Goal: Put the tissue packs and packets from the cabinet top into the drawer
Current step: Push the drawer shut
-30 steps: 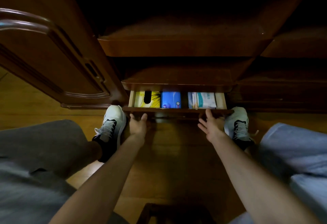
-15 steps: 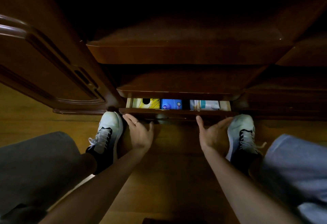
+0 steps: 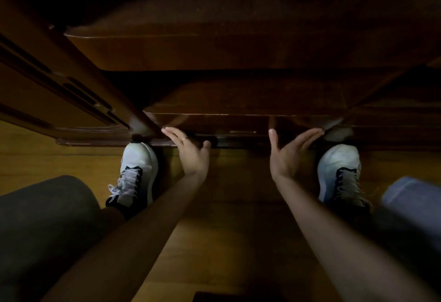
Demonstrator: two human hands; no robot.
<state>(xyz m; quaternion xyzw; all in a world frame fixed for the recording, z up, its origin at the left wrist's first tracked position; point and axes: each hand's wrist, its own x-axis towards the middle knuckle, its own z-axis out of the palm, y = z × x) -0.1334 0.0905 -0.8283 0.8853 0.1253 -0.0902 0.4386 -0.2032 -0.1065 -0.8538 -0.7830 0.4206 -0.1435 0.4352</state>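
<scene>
floor: warm yellow-brown wooden boards (image 3: 229, 206) | furniture: dark brown wooden cabinet (image 3: 238, 51), panelled door (image 3: 47, 101) on left | light: dim

left hand (image 3: 191, 156): flat, fingers straight, arm extended forward | right hand (image 3: 290, 156): flat, fingers straight, thumb spread, arm extended

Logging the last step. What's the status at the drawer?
Left hand and right hand open, fingers straight. Dark wooden bottom drawer looks shut, no packs visible. Nothing in the way.

Two bare hands, left hand (image 3: 191, 153) and right hand (image 3: 287, 154); two white lace-up sneakers, one outside each hand (image 3: 139, 170) (image 3: 338, 172); one dark wooden drawer (image 3: 241, 126) just beyond the fingertips.
</scene>
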